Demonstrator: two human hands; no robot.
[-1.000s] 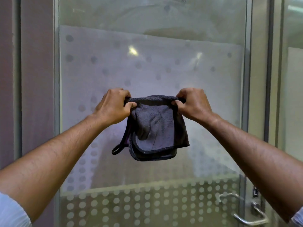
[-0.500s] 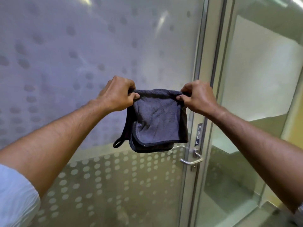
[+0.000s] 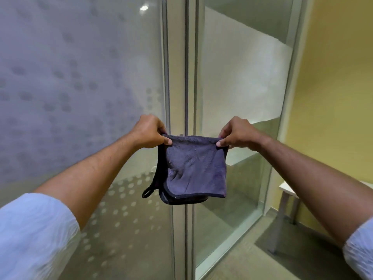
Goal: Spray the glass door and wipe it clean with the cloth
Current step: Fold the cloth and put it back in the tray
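A folded dark grey cloth (image 3: 193, 170) hangs in front of me, with a small loop at its lower left. My left hand (image 3: 150, 131) pinches its top left corner and my right hand (image 3: 235, 133) pinches its top right corner, stretching the top edge flat. Behind the cloth, on the left, stands the frosted glass door (image 3: 76, 81) with a dotted pattern. The cloth is held away from the glass and covers part of the door frame (image 3: 177, 67). No spray bottle is in view.
A fixed glass panel (image 3: 238, 73) stands right of the frame. Further right is a yellow wall (image 3: 333, 87), with a white table (image 3: 286, 190) against it at the lower right. Greyish carpet covers the floor (image 3: 252, 263).
The view has swung to the right: the door moved left in the picture, and the side panel, yellow wall and table came into sight. Both hands keep the same hold on the cloth.
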